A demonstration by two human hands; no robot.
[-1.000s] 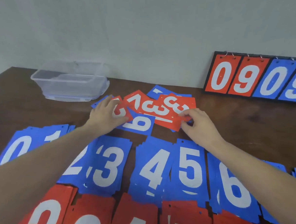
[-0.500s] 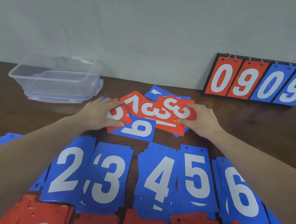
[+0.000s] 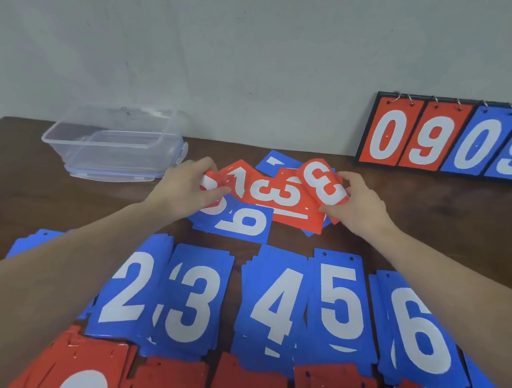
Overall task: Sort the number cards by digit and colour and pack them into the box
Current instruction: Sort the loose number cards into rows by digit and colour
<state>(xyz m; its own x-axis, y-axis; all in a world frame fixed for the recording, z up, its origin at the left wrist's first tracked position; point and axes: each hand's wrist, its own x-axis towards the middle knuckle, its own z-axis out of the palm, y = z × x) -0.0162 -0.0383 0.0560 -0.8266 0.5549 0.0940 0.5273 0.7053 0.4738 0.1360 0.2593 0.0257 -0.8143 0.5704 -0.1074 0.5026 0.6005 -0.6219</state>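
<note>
Number cards: we see an unsorted heap (image 3: 282,195) lying far-centre on the desk (image 3: 429,212), red and blue mixed, between our two hands
Red 3 card: the top red card (image 3: 325,183) lies at the heap's right end, its long axis running from far-left to near-right, directly under our right hand
Right hand: our right hand (image 3: 358,205) pinches that red 3 card by its right edge, thumb below, fingers curled over
Left hand: our left hand (image 3: 185,186) grips a red card (image 3: 216,185) at the heap's left end
Nearer hand: we judge the right, since it already has the 3
Sorted piles: blue piles 2 to 6 (image 3: 280,304) sit nearer us, red piles (image 3: 250,384) nearest
Box: the clear box (image 3: 115,144) stands far-left, just beside our left hand; we see no cards in it
</note>
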